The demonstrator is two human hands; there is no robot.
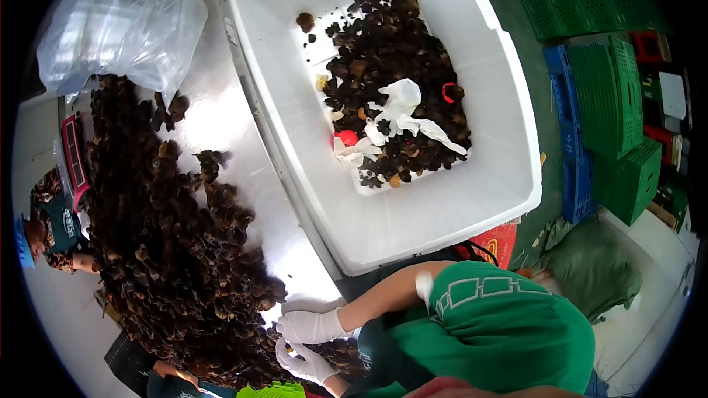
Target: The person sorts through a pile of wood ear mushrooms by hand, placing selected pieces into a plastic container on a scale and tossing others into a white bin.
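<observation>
**Gloved hands at the near end of a dark heap**

Both hands wore white gloves and met at the near tip of the heap (162, 236). The right hand (310, 326) reached in from a green sleeve (472, 295) and lay knuckles-up at the heap's edge, fingers drawn together. Whether it gripped anything could not be told. The left hand (304, 361) sat just below it, fingers curled in among the pieces. Its grip was hidden too.

The heap was a thick bank of small, dark brown, wrinkled lumps, with a few paler tan ones on top. It lay on a pale, shiny table (236, 133). Its long axis ran along the table, from the hands away to the far end, leaning a little left. It was widest in the middle, and loose pieces trailed off its right side.

Right of the table stood a white bin (442, 214), holding a smaller load (391, 44) of the same lumps, with crumpled white rags (402, 107) and red bits on it. A clear bag (118, 22) sat at the heap's far end. Another person (51, 228) worked at the left edge. Green and blue crates (605, 96) were stacked far right.
</observation>
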